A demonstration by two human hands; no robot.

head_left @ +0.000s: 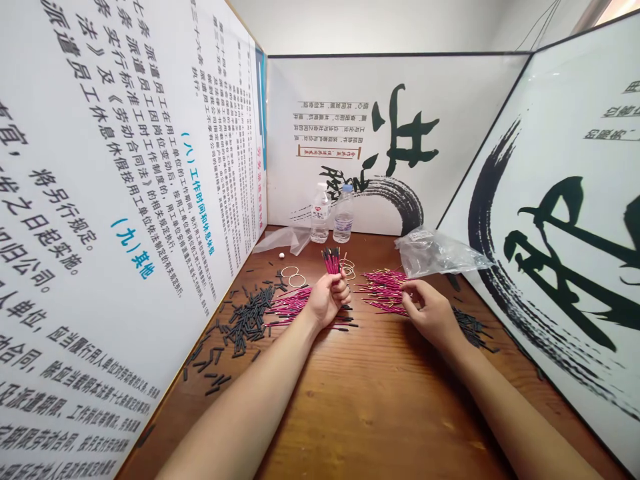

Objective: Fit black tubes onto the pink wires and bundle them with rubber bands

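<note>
My left hand (327, 297) is closed around an upright bundle of pink sticks with black caps (331, 260), held above the wooden table (360, 400). My right hand (425, 308) rests on a loose pile of pink sticks (383, 288), with its fingertips pinched on the sticks at the pile's near edge. A second heap of pink sticks (290, 305) lies just left of my left hand. Several small black caps (245, 320) are scattered further left.
Rubber bands (293, 273) lie behind the left heap. Two water bottles (332, 215) stand at the back beside a crumpled clear bag (280, 240). Another clear plastic bag (435, 253) lies at the right. More black caps (470, 323) sit right of my right hand. Printed boards (125, 200) wall in three sides.
</note>
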